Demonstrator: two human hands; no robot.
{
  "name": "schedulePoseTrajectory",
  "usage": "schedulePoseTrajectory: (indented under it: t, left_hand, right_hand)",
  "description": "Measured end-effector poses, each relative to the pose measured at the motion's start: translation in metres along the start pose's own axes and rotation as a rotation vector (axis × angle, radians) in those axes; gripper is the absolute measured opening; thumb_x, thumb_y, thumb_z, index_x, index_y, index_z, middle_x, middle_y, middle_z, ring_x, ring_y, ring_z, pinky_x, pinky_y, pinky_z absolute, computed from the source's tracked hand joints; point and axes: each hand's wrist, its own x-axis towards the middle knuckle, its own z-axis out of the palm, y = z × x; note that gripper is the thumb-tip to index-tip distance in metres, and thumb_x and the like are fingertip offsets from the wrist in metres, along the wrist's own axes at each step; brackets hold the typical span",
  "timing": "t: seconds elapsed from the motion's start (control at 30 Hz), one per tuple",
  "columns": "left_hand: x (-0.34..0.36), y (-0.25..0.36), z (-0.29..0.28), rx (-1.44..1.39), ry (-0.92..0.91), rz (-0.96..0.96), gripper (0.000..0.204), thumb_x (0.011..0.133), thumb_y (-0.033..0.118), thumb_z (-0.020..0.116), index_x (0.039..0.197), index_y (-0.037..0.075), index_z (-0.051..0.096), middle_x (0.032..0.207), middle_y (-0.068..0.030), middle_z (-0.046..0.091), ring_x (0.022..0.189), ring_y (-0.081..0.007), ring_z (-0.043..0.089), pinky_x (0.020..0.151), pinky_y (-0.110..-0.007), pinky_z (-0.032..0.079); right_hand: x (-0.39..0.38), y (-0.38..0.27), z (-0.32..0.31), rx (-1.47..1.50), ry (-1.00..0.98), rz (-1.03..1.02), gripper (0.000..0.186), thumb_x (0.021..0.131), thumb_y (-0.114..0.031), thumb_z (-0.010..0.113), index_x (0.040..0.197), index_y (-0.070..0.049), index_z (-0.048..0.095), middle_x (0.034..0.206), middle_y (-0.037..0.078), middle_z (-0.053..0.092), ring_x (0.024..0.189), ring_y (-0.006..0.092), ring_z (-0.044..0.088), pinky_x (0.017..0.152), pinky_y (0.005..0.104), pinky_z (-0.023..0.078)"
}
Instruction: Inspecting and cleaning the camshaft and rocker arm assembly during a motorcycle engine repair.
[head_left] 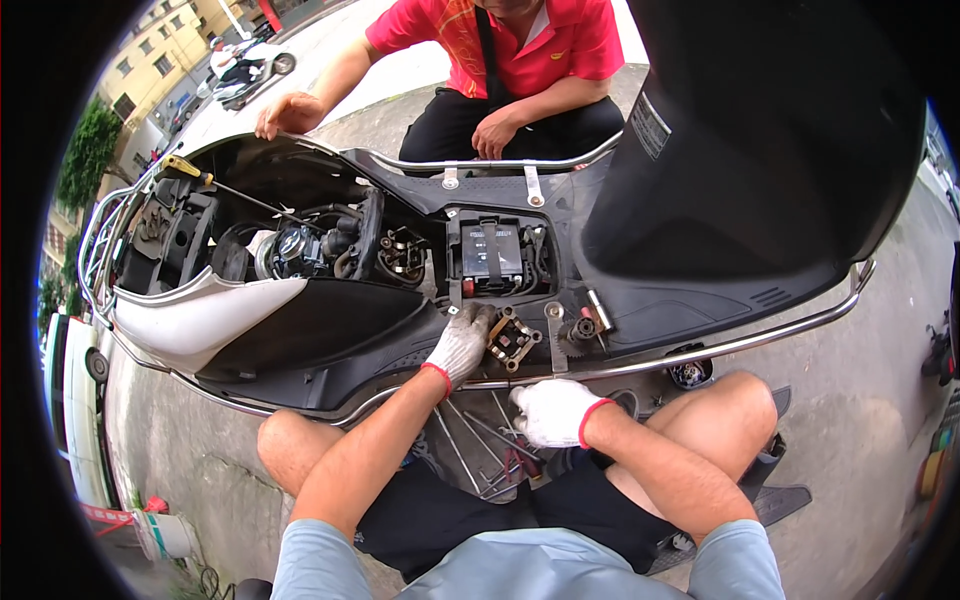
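Observation:
My left hand, in a pale glove with red cuff, grips a metal engine part on the scooter floorboard. Below that part, my right hand, also gloved, has curled fingers at the chrome side rail; what they hold, if anything, is hidden. Above my left hand are the open battery compartment with a black battery and the exposed engine. A socket and small metal parts lie on the floorboard to the right. A yellow-handled screwdriver rests across the open body.
A co-worker in red is across the scooter, one hand at its rim. Several tools lie on the concrete between my knees, a dish of parts by my right knee. A white bucket stands lower left.

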Motion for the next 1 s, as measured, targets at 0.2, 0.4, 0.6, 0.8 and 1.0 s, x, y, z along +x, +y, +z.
schedulePoseTrajectory:
  t: [0.2,0.4,0.6,0.8,1.0]
  left_hand:
    - [0.022,-0.005,0.024,0.059,0.007,0.035,0.043,0.104,0.033,0.043,0.125,-0.002,0.058,0.118,-0.0250,0.065,0.111,-0.0356,0.061,0.095,-0.040,0.046]
    - [0.033,0.009,0.028,-0.028,-0.032,-0.060,0.043,0.105,0.032,0.042,0.125,-0.003,0.058,0.117,-0.0243,0.065,0.112,-0.0377,0.061,0.096,-0.040,0.047]
    - [0.031,0.025,0.021,0.121,0.038,0.003,0.039,0.104,0.027,0.046,0.124,-0.004,0.060,0.118,-0.0281,0.065,0.114,-0.0435,0.061,0.096,-0.045,0.048]
    - [0.031,0.023,0.022,0.238,0.101,0.081,0.037,0.101,0.026,0.051,0.122,-0.003,0.061,0.112,-0.0272,0.068,0.108,-0.0431,0.064,0.092,-0.045,0.051]
    - [0.033,0.020,0.024,0.300,0.186,0.128,0.033,0.099,0.025,0.055,0.115,-0.001,0.067,0.112,-0.0245,0.069,0.107,-0.0397,0.065,0.091,-0.042,0.052]
  right_hand:
    - [0.003,-0.002,0.016,-0.055,0.002,-0.081,0.027,0.087,-0.023,0.058,0.099,-0.001,0.069,0.095,0.022,0.073,0.093,0.0382,0.071,0.081,0.0458,0.055]
    - [0.006,0.005,0.023,-0.046,-0.006,-0.091,0.029,0.089,-0.025,0.057,0.101,0.000,0.066,0.094,0.022,0.072,0.089,0.0412,0.070,0.080,0.0494,0.055]
    - [0.008,0.005,0.025,-0.053,0.007,-0.105,0.028,0.090,-0.025,0.057,0.101,0.000,0.066,0.092,0.021,0.072,0.088,0.0406,0.070,0.079,0.0493,0.055]
    - [0.009,0.004,0.025,-0.058,-0.004,-0.100,0.028,0.091,-0.025,0.057,0.102,-0.001,0.065,0.092,0.020,0.072,0.088,0.0399,0.070,0.079,0.0495,0.055]
    - [0.008,0.003,0.021,-0.056,-0.021,-0.084,0.029,0.091,-0.025,0.057,0.103,-0.001,0.066,0.093,0.020,0.072,0.090,0.0395,0.070,0.080,0.0493,0.055]
